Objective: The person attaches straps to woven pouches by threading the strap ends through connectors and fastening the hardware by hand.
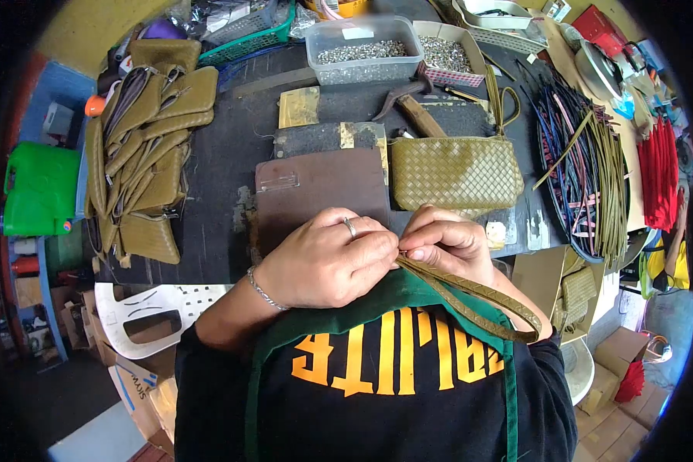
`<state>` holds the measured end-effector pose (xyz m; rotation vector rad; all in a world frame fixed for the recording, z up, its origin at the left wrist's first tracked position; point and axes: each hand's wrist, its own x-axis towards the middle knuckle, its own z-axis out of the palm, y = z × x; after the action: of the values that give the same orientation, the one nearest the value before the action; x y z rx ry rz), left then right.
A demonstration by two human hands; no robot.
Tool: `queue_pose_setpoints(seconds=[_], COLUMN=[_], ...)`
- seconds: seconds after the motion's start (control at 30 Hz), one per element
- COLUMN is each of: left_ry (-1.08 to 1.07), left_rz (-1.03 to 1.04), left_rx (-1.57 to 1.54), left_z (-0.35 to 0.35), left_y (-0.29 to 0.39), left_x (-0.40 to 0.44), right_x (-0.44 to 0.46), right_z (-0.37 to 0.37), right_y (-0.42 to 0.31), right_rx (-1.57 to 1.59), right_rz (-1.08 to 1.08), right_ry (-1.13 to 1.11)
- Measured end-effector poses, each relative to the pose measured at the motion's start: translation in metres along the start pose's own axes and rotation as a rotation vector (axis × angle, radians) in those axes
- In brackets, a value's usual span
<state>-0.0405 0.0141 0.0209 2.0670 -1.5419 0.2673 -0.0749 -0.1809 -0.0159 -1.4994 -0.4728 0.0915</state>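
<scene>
An olive strap (477,299), looped and hanging to the right over the green apron, has its ends between my two hands. My left hand (331,258), with a ring and a bracelet, is closed on the strap's end. Thumb and fingers of my right hand (448,245) pinch the strap right beside it. The exact end is hidden by the fingertips. Just beyond my hands lie a brown board (322,189) and an olive woven pouch (458,173) with a wrist loop. A hammer (420,115) rests behind the pouch.
Olive pouches (150,146) are piled at the left. Clear (366,73) and pink-edged (453,73) boxes of metal parts stand at the back. Many straps (585,169) fill a tray at the right, near red strips (658,173). A person's arm (679,223) shows at the far right.
</scene>
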Motion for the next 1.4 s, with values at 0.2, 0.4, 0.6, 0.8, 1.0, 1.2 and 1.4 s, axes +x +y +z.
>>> queue_pose_setpoints(seconds=[0.2, 0.4, 0.6, 0.8, 1.0, 1.2, 1.4], left_ry=[0.022, 0.099, 0.012, -0.053, -0.259, -0.255, -0.129], left_rz=[-0.005, -0.099, -0.297, -0.356, -0.418, -0.467, -0.488], left_rx=[-0.043, -0.117, -0.235, -0.170, -0.147, -0.239, -0.414], left_z=[0.002, 0.007, 0.002, 0.010, 0.013, 0.008, 0.006], left_y=[-0.003, -0.006, -0.009, -0.009, -0.004, -0.010, -0.014], left_x=[-0.002, -0.002, 0.000, -0.003, 0.001, 0.005, 0.000], right_x=[0.000, 0.000, 0.003, 0.006, -0.002, 0.000, 0.003], right_z=[-0.003, 0.002, 0.020, 0.022, 0.025, 0.023, 0.017], right_y=[-0.001, -0.004, 0.003, 0.007, 0.011, 0.009, 0.016], right_rx=[-0.038, -0.094, -0.057, -0.158, -0.102, 0.284, 0.387], right_rz=[-0.026, -0.041, 0.149, 0.064, 0.127, 0.332, 0.190], right_ry=[-0.067, -0.091, 0.113, 0.140, 0.215, 0.237, 0.271])
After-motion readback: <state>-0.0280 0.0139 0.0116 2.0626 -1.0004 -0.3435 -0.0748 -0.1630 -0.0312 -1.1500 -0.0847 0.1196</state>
